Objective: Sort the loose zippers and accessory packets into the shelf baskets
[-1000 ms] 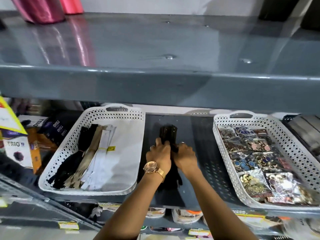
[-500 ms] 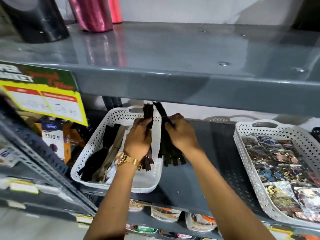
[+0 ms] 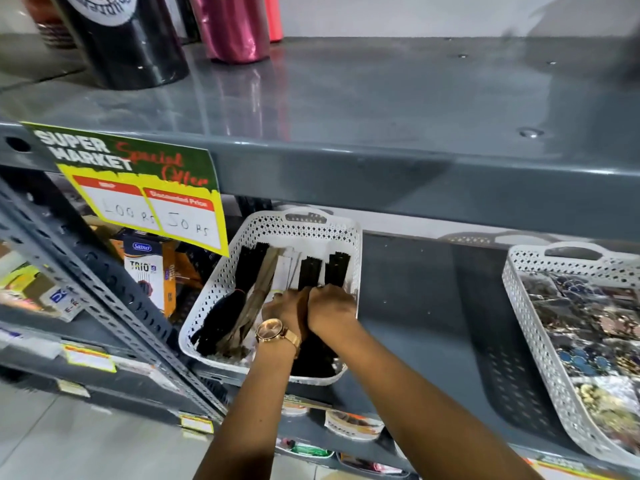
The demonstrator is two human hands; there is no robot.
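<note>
A white perforated basket (image 3: 225,271) on the grey middle shelf holds black, beige and white zippers (image 3: 258,271) laid lengthwise. My left hand (image 3: 285,311), with a gold watch on the wrist, and my right hand (image 3: 330,306) are side by side inside the basket's right half. Each is closed on a bundle of black zippers (image 3: 323,270), whose far ends stick out beyond my fingers and lie low in the basket. A second white basket (image 3: 523,306) at the right holds several accessory packets (image 3: 588,323) of buttons and trims.
The upper grey shelf (image 3: 381,157) overhangs the baskets, with a black roll (image 3: 128,39) and a pink roll (image 3: 232,26) on it. A yellow-green offer sign (image 3: 138,188) hangs at left over boxed goods (image 3: 149,268). Bare shelf (image 3: 433,306) lies between the baskets.
My hands lifted the black zipper bundles off the bare shelf, carried them left over the zipper basket, and now hold them down inside its right half.
</note>
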